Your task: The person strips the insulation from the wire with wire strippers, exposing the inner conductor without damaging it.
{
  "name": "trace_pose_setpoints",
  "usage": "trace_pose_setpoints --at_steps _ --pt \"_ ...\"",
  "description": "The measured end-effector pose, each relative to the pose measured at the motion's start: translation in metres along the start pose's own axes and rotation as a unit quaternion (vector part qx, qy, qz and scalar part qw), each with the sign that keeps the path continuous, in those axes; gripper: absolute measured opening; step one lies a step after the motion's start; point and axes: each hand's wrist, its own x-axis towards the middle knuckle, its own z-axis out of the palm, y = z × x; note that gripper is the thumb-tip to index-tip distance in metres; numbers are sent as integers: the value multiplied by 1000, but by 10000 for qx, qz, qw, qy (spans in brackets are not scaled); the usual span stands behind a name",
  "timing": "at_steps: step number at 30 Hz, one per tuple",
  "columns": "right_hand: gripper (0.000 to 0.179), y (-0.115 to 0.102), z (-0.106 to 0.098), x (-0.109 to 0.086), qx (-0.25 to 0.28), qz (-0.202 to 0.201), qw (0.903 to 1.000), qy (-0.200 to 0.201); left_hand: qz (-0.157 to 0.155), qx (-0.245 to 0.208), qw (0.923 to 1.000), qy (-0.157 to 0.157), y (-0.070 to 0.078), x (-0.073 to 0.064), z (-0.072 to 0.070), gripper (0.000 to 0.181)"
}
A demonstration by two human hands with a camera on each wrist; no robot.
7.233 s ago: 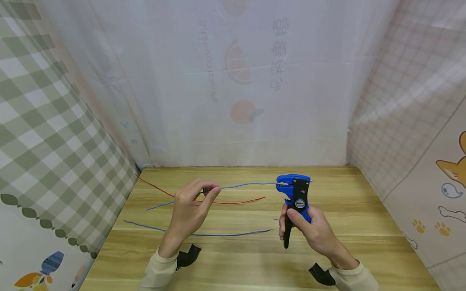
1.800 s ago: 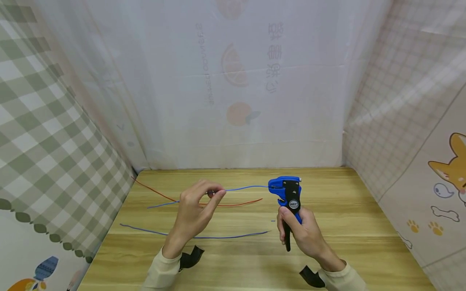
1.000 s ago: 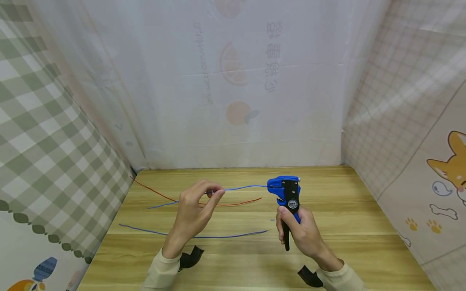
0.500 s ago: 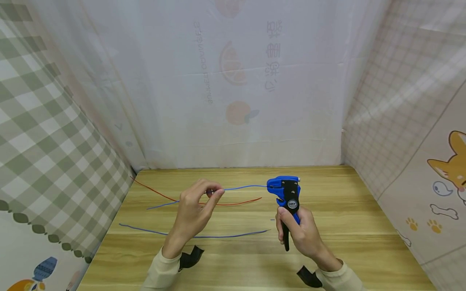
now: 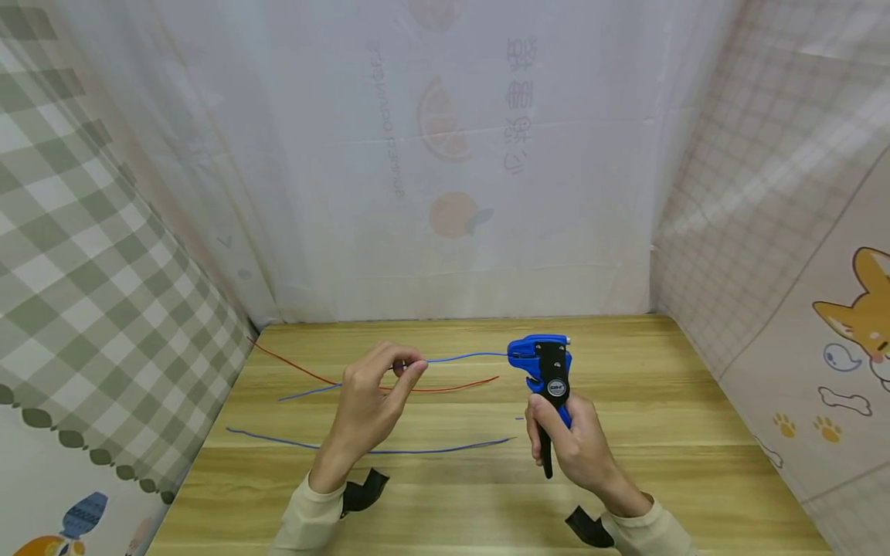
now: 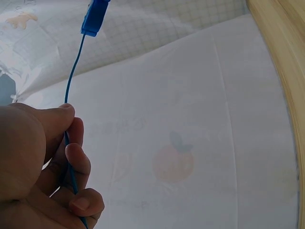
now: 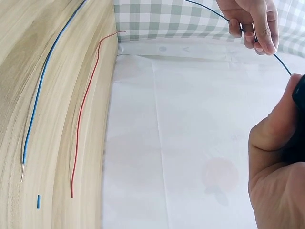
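Note:
My left hand [image 5: 375, 394] pinches a blue wire [image 5: 466, 356] between thumb and forefinger, above the table. In the left wrist view the same wire [image 6: 74, 71] runs through the hand, up to the blue tool head [image 6: 94, 19]. At the right, my right hand [image 5: 573, 440] grips a blue and black wire stripper [image 5: 549, 367] by its handles. The wire's right end sits in the stripper's mouth; its tip is hidden there. The wire's other end sticks out to the left of my left hand.
On the wooden table [image 5: 445, 510] lie a red wire [image 5: 452, 389] and a second blue wire [image 5: 445, 451], its right end bare in the right wrist view. A short blue piece of insulation [image 7: 38, 201] lies near that end. Cloth curtains [image 5: 459, 286] enclose the back and sides.
Over the last seconds the stripper and right hand have shifted slightly left in the head view, partly with the camera. Both grips look the same, and the wire stays in the stripper's mouth.

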Motion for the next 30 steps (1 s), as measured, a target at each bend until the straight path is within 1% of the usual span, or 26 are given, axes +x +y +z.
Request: trace_pose_setpoints --at_steps 6,12,17,21,24,30 --pt "38 1 2 0 65 -1 10000 22 -24 6 10000 -4 -1 -1 0 19" --pt "47 4 2 2 79 9 9999 71 -56 48 10000 -44 -1 -1 0 18" --pt "42 5 2 2 106 -24 9999 64 -74 21 10000 -14 -1 -2 1 19" --pt "41 4 3 1 159 -51 9998 89 -77 8 10000 33 -2 -2 1 19" --pt "42 4 4 0 196 -86 9997 111 -161 -55 9999 10 -1 -2 1 18" --pt "42 3 4 1 317 -103 9994 87 -191 -98 9998 -46 -2 -2 0 18"
